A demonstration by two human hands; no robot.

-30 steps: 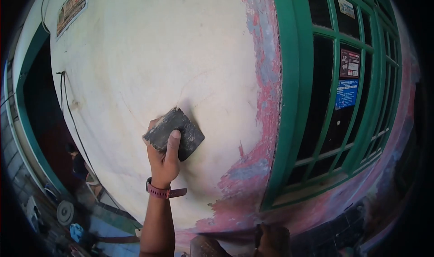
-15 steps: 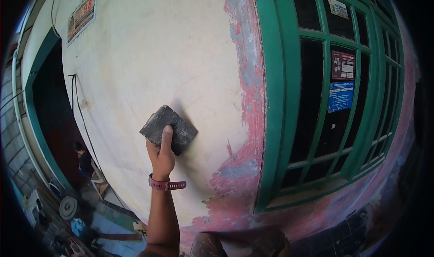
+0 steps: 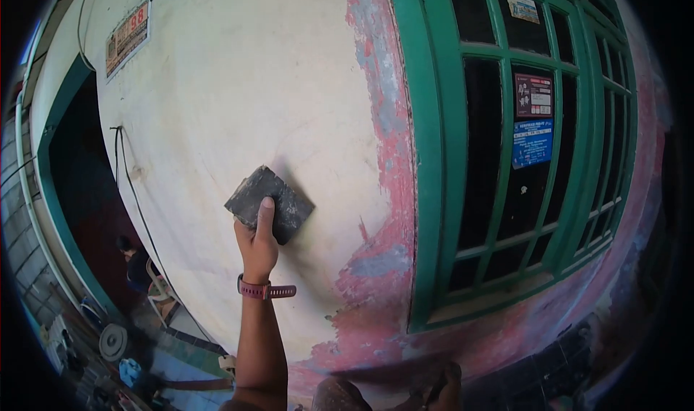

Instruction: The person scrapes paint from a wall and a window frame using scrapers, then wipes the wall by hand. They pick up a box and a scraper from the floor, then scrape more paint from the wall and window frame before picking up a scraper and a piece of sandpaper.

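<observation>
One dark, scuffed pad (image 3: 278, 212) clamped under thumb of left hand (image 3: 256, 248), fingers mostly hidden behind; pad at pale wall (image 3: 238, 78), left of green window frame (image 3: 434, 194). Right hand's grip: cannot tell.

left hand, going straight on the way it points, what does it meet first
Likely the cream wall, with the dark pad the left hand holds meeting it first; whether pad and wall touch is unclear.

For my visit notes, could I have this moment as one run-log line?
left hand: gripping dark sheet | sheet: before pale wall | nearby: green window frame
</observation>
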